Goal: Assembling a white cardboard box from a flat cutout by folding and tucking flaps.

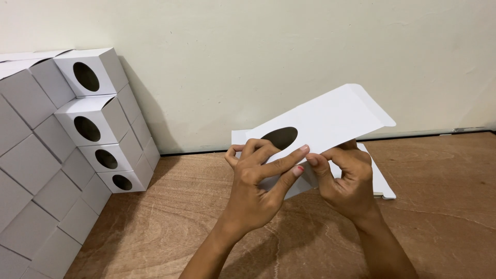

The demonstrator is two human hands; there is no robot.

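Both hands pinch one flat white carton blank — raised between them.

At centre frame, a left hand and a right hand grip a flat white carton blank with an oval window, above a wooden floor; assembled white boxes are stacked at left.

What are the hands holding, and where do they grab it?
Both the left hand and right hand pinch a flat white cardboard box blank with an oval hole, gripping it along its lower edge.
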